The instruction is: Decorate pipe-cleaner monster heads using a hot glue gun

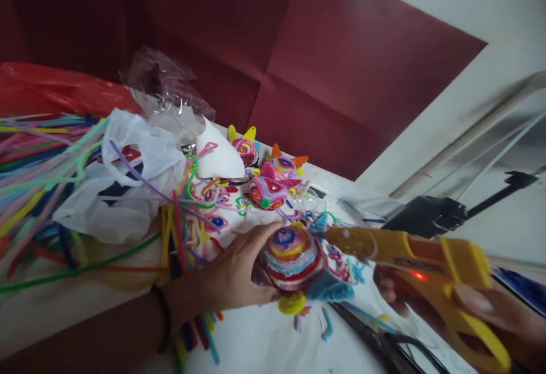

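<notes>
My left hand [247,268] is closed around a round craft figure [294,257] coiled with pipe cleaners in red, blue, orange and purple. Blue fins and a yellow foot-like piece stick out from its side. In my right hand [482,305] is a yellow hot glue gun [409,254] with a red light glowing on its body. Its nozzle points left and meets the upper right of the figure near a blue fin; whether it touches is too blurred to tell. Scissors [362,328] with dark handles lie below the glue gun.
Similar coiled figures [268,190] stand behind the held one. At left are bundles of pipe cleaners [38,180] and a white plastic bag [136,175]. A clear plastic wrapper [166,83] and a white curved sheet [219,155] sit further back. Maroon paper [341,66] covers the wall.
</notes>
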The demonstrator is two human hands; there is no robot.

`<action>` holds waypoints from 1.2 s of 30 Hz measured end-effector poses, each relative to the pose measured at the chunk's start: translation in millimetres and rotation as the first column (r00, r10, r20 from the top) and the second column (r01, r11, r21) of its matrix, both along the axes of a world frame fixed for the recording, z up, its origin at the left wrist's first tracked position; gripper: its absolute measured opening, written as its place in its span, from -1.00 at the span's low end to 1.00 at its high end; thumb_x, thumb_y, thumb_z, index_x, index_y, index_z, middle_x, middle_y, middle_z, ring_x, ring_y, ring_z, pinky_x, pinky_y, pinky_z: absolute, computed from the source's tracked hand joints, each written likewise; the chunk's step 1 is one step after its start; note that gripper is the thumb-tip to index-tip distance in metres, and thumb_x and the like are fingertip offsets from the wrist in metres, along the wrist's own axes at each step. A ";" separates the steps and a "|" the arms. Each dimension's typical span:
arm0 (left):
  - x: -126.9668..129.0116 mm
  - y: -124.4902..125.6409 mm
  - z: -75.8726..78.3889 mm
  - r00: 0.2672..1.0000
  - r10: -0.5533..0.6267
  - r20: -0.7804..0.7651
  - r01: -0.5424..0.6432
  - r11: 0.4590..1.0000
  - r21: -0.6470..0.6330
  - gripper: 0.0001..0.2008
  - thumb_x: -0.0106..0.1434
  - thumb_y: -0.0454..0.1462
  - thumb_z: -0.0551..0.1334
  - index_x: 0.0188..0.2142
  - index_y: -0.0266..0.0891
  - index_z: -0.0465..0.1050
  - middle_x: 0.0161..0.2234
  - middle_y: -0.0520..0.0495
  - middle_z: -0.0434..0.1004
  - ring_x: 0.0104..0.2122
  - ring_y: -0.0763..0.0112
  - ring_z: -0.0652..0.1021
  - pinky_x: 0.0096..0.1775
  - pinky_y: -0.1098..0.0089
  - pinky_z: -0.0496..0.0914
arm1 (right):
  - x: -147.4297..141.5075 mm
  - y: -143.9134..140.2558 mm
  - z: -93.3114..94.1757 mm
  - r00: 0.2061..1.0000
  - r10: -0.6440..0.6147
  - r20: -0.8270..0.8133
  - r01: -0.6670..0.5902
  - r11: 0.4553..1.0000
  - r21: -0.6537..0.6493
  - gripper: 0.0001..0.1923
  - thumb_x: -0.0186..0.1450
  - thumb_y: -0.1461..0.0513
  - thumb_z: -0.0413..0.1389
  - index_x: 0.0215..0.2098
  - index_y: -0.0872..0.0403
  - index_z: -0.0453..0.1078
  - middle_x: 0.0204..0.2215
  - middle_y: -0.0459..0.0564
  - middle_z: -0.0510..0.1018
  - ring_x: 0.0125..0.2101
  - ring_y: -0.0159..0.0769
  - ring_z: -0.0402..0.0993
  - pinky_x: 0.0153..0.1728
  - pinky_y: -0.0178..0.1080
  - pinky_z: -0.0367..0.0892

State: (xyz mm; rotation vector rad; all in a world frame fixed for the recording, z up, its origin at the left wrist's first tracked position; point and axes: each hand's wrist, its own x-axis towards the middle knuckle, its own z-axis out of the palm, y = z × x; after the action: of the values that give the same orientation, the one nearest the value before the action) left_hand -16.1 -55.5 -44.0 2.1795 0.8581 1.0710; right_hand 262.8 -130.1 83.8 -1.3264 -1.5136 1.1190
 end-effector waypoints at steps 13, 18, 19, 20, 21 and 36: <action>0.8 -0.1 1.6 0.999 0.006 -0.038 -0.006 1.000 -0.001 -0.08 -0.02 -0.13 0.42 0.25 -0.03 -0.01 0.25 -0.09 0.19 0.19 0.14 0.30 0.19 0.19 0.27 | -32.8 30.0 0.4 0.989 0.031 -0.143 -0.056 0.984 -0.170 -0.52 0.07 0.01 0.23 -0.12 0.10 0.44 -0.35 0.09 0.57 -0.35 -0.11 0.50 -0.37 -0.20 0.41; -0.1 -0.6 2.9 0.999 -0.004 -0.042 0.004 1.000 0.016 -0.09 -0.01 -0.10 0.41 0.25 -0.05 0.00 0.23 -0.13 0.21 0.18 0.11 0.32 0.18 0.16 0.28 | -27.3 40.9 -8.8 0.985 0.065 -0.162 -0.089 0.985 -0.146 -0.55 0.06 -0.01 0.23 -0.18 0.09 0.47 -0.38 0.09 0.57 -0.39 -0.10 0.51 -0.36 -0.15 0.44; -0.1 -0.7 3.3 0.999 -0.003 -0.041 0.004 1.000 0.016 -0.10 -0.01 -0.11 0.41 0.25 -0.06 0.00 0.23 -0.14 0.21 0.18 0.11 0.31 0.18 0.15 0.28 | -27.2 42.1 -9.6 0.985 0.070 -0.155 -0.092 0.985 -0.143 -0.54 0.06 -0.01 0.23 -0.17 0.09 0.47 -0.39 0.09 0.57 -0.39 -0.10 0.51 -0.35 -0.15 0.44; 0.0 -0.6 3.6 0.999 -0.003 -0.039 0.004 1.000 0.018 -0.10 -0.01 -0.11 0.41 0.25 -0.07 0.00 0.23 -0.14 0.21 0.18 0.11 0.31 0.18 0.16 0.28 | -27.4 42.9 -10.0 0.985 0.079 -0.153 -0.101 0.985 -0.139 -0.54 0.06 -0.01 0.23 -0.17 0.09 0.47 -0.40 0.08 0.57 -0.39 -0.09 0.52 -0.35 -0.14 0.45; 0.1 -0.6 3.8 0.999 -0.004 -0.037 0.005 1.000 0.023 -0.10 -0.01 -0.12 0.41 0.25 -0.07 0.00 0.23 -0.14 0.21 0.18 0.12 0.31 0.18 0.17 0.27 | -27.8 43.3 -10.1 0.984 0.090 -0.156 -0.112 0.985 -0.135 -0.55 0.06 -0.01 0.23 -0.17 0.08 0.47 -0.41 0.08 0.57 -0.39 -0.09 0.52 -0.35 -0.14 0.44; 0.5 -0.2 -0.5 1.000 0.003 -0.017 -0.001 0.996 0.095 -0.12 0.00 -0.11 0.40 0.25 -0.09 0.01 0.22 -0.12 0.24 0.18 0.16 0.32 0.20 0.24 0.24 | -37.1 39.2 -5.5 0.978 0.114 -0.175 -0.149 0.968 -0.200 -0.56 0.09 0.01 0.20 -0.15 0.10 0.47 -0.43 0.09 0.56 -0.37 -0.08 0.51 -0.26 -0.13 0.43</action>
State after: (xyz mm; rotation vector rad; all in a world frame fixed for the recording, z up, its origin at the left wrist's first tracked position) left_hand -15.7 -55.6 -44.6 2.2695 0.8326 1.1157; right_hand 225.7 -90.9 78.3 -1.2539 -1.4089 1.4721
